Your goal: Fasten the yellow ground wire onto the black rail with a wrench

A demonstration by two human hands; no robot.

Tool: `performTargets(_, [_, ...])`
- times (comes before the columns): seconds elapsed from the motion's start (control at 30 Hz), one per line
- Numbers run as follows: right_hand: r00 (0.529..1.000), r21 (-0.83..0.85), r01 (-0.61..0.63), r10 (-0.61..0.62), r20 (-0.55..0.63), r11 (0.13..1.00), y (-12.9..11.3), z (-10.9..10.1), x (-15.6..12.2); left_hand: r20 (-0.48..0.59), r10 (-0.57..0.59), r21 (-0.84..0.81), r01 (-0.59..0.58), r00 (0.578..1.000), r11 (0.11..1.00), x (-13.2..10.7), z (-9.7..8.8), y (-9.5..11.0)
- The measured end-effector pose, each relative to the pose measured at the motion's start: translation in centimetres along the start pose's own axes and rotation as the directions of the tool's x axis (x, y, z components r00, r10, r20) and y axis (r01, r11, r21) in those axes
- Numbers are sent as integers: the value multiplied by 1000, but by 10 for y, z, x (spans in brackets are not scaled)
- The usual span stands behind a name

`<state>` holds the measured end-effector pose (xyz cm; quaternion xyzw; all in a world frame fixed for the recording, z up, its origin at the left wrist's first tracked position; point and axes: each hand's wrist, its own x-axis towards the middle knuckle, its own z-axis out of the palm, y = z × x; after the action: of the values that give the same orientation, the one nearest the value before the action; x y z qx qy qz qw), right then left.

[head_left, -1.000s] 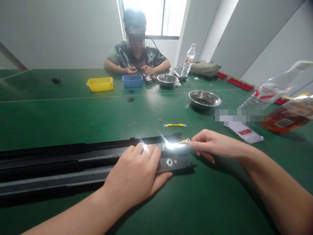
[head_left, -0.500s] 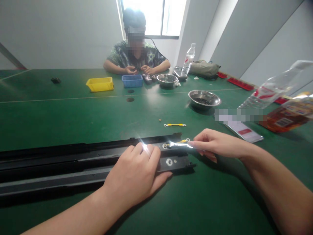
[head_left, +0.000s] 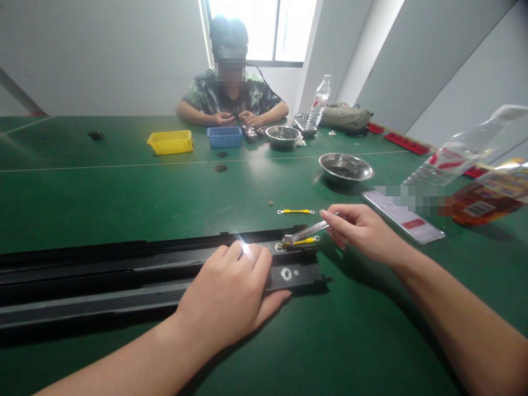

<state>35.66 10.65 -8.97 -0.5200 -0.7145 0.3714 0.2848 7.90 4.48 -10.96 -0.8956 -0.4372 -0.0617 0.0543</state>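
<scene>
Two long black metal rails (head_left: 160, 264) lie side by side, running in from the left. My left hand (head_left: 231, 289) is wrapped over them close to their right ends, gripping them. In my right hand (head_left: 357, 228) is a shiny wrench (head_left: 313, 228), pinched near its end, its head at the nut on the far rail. From that nut a short yellow wire (head_left: 305, 241) with ring terminals extends right, under the wrench. The near rail shows a round hole (head_left: 286, 274) with a bare metal ring around it. A second yellow wire (head_left: 296, 212) and a small brass nut (head_left: 271, 203) lie beyond the rails.
A phone (head_left: 406, 217), a tilted-looking plastic bottle (head_left: 457, 151) and an orange drink bottle (head_left: 489, 192) are at the right. Farther back are a metal bowl (head_left: 345, 170) of dark small parts, another bowl (head_left: 282, 137), a yellow bin (head_left: 170, 143), a blue bin (head_left: 225, 138) and a seated person (head_left: 233, 99).
My right hand has swung the wrench's handle away from me, from roughly along the rail to a slant beyond it. My left hand keeps its place on the rails.
</scene>
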Motion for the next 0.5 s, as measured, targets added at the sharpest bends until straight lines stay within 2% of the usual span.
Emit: performTargets(0.5, [1000, 47, 21, -21, -4, 999, 6, 14, 4, 2, 5, 2, -5, 1000, 1000, -1, 0, 0])
